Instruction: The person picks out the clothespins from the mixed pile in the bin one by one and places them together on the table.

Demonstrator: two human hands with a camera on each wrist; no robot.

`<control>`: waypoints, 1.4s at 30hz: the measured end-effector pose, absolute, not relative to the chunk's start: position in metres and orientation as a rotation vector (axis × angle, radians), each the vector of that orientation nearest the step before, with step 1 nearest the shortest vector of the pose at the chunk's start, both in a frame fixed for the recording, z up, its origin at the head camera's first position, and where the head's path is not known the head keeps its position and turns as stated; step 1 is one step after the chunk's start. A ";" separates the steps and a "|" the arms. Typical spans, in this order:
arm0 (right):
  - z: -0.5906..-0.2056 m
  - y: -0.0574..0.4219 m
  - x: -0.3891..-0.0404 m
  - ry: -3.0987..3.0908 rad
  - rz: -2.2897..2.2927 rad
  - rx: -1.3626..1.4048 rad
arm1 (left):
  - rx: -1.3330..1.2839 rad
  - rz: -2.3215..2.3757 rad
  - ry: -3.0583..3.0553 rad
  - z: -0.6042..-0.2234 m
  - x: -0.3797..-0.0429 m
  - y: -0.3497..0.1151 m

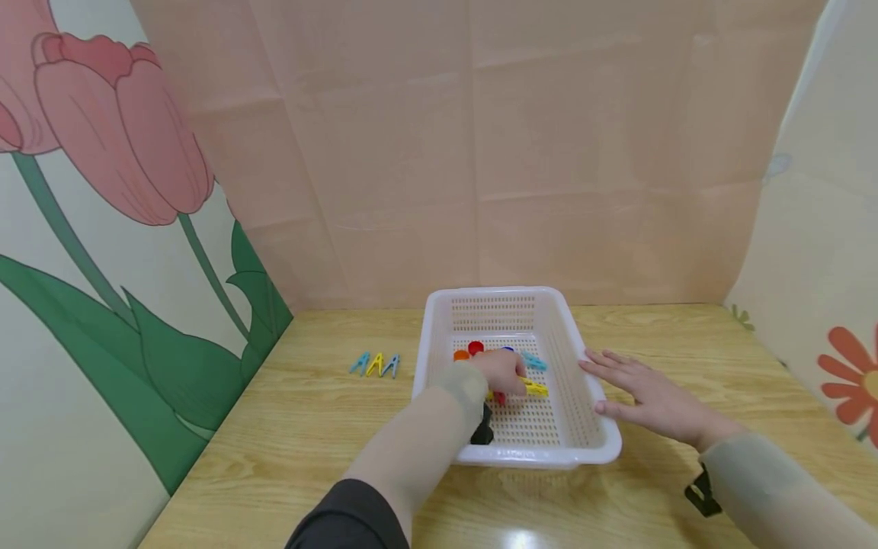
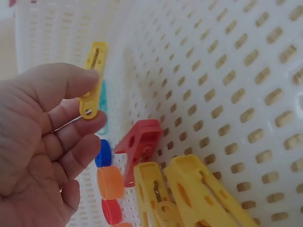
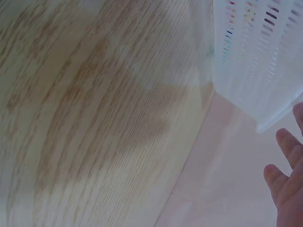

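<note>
Left wrist view showed a yellow clip (image 2: 98,56) over the white basket (image 1: 514,456), pinched by the thumb and fingers of the left hand (image 2: 38,127), the lower fingers loosely bent. Near those fingertips I saw a red clip (image 2: 144,139), 2 more yellow clips (image 2: 189,172) and round pieces (image 2: 111,182). The right hand (image 1: 641,393), fingers extended, touched the basket's side. 3 small clips (image 1: 376,364) lay left of the pinching fingers, on the table (image 1: 295,427).

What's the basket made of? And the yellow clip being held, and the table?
Basket: probably plastic, smooth and slightly shiny, with neatly moulded holes.
Yellow clip: likely plastic too, smooth and evenly coloured.
Table: wood or wood-look covering, slightly glossy; brown grain and a bright reflection show.
</note>
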State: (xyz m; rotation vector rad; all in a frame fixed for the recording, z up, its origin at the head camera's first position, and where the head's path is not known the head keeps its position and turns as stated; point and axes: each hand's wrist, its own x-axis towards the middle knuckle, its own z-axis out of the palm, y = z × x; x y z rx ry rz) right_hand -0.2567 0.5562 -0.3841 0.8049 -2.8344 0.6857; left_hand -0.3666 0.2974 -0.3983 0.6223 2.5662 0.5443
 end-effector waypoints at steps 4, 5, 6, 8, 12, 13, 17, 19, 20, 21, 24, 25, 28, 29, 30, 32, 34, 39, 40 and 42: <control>-0.384 0.556 -0.257 -2.834 0.693 0.809 | 0.629 0.662 2.557 -0.397 -0.371 0.296; -0.384 0.556 -0.257 -2.835 0.692 0.811 | 0.633 0.695 2.558 -0.396 -0.372 0.296; -0.384 0.556 -0.257 -2.835 0.689 0.811 | 0.649 0.724 2.564 -0.395 -0.373 0.295; -0.384 0.556 -0.258 -2.834 0.682 0.813 | 0.682 0.772 2.580 -0.392 -0.375 0.294; -0.384 0.556 -0.258 -2.836 0.666 0.813 | 0.776 0.807 2.652 -0.389 -0.378 0.292; -0.384 0.556 -0.259 -2.836 0.666 0.815 | 0.785 0.828 2.656 -0.388 -0.379 0.292; -0.384 0.555 -0.259 -2.842 0.671 0.812 | 0.797 0.946 2.634 -0.384 -0.380 0.290; -0.384 0.555 -0.259 -2.846 0.679 0.811 | 0.783 1.010 2.619 -0.381 -0.380 0.288; -0.384 0.555 -0.259 -2.848 0.684 0.810 | 0.775 1.037 2.613 -0.379 -0.379 0.287; -0.384 0.555 -0.259 -2.849 0.686 0.810 | 0.758 1.067 2.605 -0.376 -0.378 0.286; -0.384 0.555 -0.259 -2.848 0.699 0.813 | 0.709 1.138 2.577 -0.370 -0.375 0.283; -0.384 0.555 -0.259 -2.848 0.704 0.814 | 0.700 1.158 2.563 -0.367 -0.374 0.282; -0.384 0.554 -0.259 -2.849 0.715 0.814 | 0.698 1.201 2.546 -0.362 -0.373 0.279; -0.383 0.554 -0.259 -2.848 0.714 0.815 | 0.697 1.212 2.538 -0.360 -0.373 0.277; -0.383 0.554 -0.258 -2.849 0.713 0.814 | 0.698 1.215 2.539 -0.358 -0.372 0.276; -0.383 0.554 -0.258 -2.850 0.716 0.814 | 0.694 1.223 2.540 -0.354 -0.372 0.273; -0.383 0.555 -0.258 -2.843 0.711 0.819 | 0.671 1.238 2.528 -0.351 -0.371 0.270; -0.385 0.557 -0.258 -2.820 0.699 0.834 | 0.641 1.247 2.555 -0.343 -0.370 0.261; -0.385 0.557 -0.258 -2.816 0.701 0.836 | 0.633 1.245 2.565 -0.341 -0.370 0.258; -0.385 0.557 -0.258 -2.810 0.693 0.838 | 0.630 1.239 2.587 -0.339 -0.371 0.252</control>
